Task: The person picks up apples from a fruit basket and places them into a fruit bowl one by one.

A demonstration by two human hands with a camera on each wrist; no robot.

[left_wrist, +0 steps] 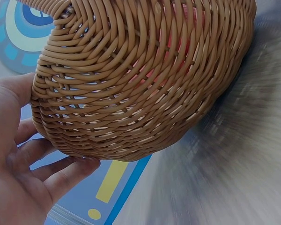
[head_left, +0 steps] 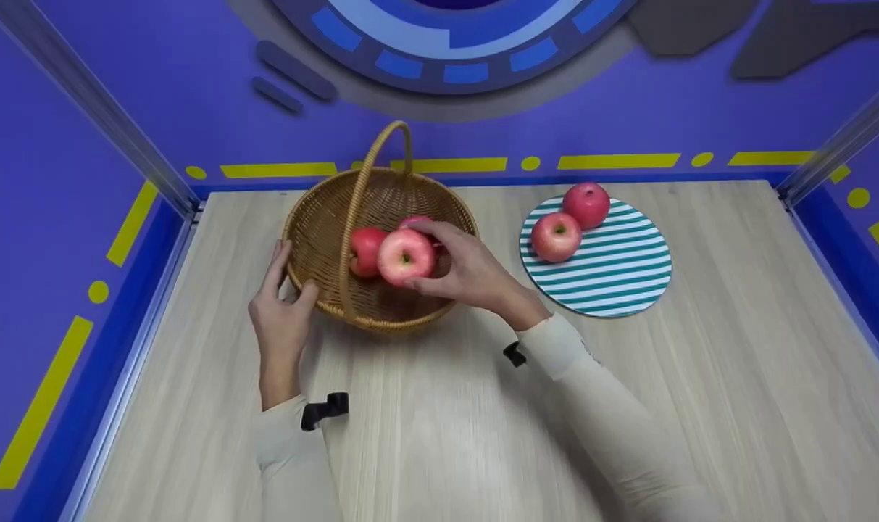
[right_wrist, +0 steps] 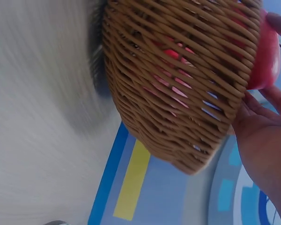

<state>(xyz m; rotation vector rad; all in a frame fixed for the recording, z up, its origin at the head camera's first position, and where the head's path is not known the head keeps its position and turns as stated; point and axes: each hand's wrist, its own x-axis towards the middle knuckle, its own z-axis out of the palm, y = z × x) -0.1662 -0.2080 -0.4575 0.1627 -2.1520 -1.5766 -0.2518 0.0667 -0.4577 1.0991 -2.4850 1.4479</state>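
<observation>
A brown wicker basket with a tall arched handle stands on the table, red apples inside it. My left hand holds the basket's left side, with the thumb toward the front and the fingers round the side. In the left wrist view those fingers lie against the weave. Over the basket, my right hand grips a pink-red apple between thumb and fingers. Close beside it a redder apple sits in the basket, and another apple is partly hidden behind the held one.
To the right lies a round mat with green and white stripes. Two apples rest on its upper left part, a nearer apple and a farther apple. Blue panels enclose the wooden table at the back and sides.
</observation>
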